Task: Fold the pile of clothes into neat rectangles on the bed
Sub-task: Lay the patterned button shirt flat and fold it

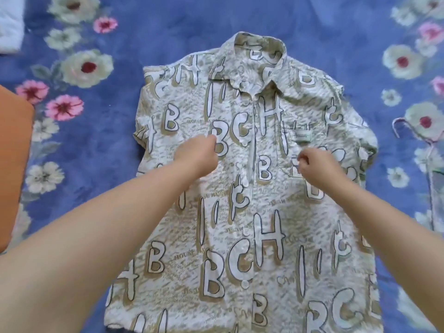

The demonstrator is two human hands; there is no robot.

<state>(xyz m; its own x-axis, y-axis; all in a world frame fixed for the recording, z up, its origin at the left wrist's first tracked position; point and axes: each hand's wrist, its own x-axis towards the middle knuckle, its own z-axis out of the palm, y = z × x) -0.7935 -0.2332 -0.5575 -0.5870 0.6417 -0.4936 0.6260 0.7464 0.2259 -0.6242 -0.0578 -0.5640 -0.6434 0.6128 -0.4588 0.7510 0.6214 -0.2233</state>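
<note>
Shirt: a short-sleeved button-up shirt (pixel 242 188) lies flat, front side up, in the middle of the bed, collar pointing away from the person and hem nearest them. It is cream with olive scribble print and large white outlined letters B, C and H.
Shirt details: the collar (pixel 258 61) is spread open at the top; a chest pocket with a small sewn label (pixel 300 135) sits on the right half; the button placket runs down the centre.
Sleeves: both short sleeves lie out to the sides, the right one rumpled at its edge.
Left hand: the left hand (pixel 197 155) reaches out over the shirt's left chest, fingers curled in, fingertips down on the fabric beside a big letter B. Whether it pinches cloth I cannot tell.
Right hand: the right hand (pixel 314 164) is over the pocket area, fingers curled with thumb against forefinger, seemingly nipping a bit of the fabric just below the label.
Arms: both forearms are bare and stretch across the lower half of the shirt.
Bed surface: a blue bedsheet (pixel 153 27) printed with cream and pink flowers lies under the shirt.
Surroundings: an orange cushion (pixel 14 169) at the left edge, something white (pixel 9 22) in the top left corner, and a thin pale clothes hanger (pixel 408 131) lying on the sheet to the right, apart from the shirt.
</note>
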